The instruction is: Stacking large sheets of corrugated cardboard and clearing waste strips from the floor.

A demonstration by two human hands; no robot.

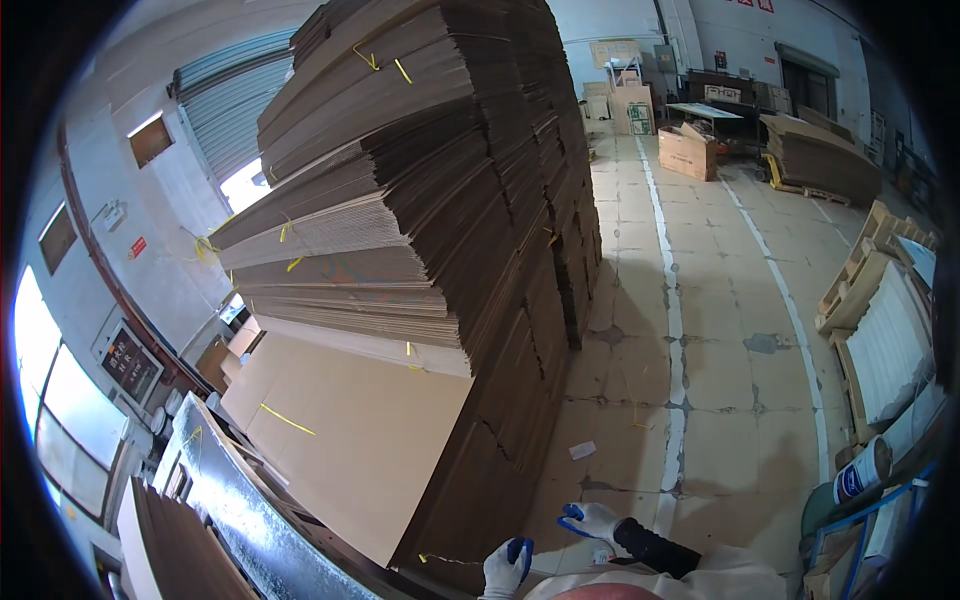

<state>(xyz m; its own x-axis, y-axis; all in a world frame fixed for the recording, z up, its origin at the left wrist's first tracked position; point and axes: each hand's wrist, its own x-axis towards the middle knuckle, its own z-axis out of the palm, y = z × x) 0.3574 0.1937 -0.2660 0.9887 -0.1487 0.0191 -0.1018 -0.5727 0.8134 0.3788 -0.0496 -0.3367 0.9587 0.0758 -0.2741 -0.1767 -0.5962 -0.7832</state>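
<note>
My left hand [507, 568], in a white work glove with blue-coated fingers, is at the lower edge with its fingers curled. A thin yellow-and-white strap [450, 560] runs from the bottom corner of the cardboard stack toward this hand; whether the hand grips it I cannot tell. To its right, my right hand [594, 522], gloved alike below a dark sleeve, has its fingers bent together; anything inside them is hidden. Just ahead on the left rises the tall stack of brown cardboard sheets [520, 230], layered in bundles. Its wide lower sheet [350, 430] carries a short yellow strap [288, 419].
Tiled floor with white painted lines [672, 330] runs along the stack's right side. A scrap of paper [582, 450] lies there. At right stand a wooden pallet [855, 270], white sheets [888, 345] and a bucket [862, 472]. A shiny metal surface [240, 510] borders the left.
</note>
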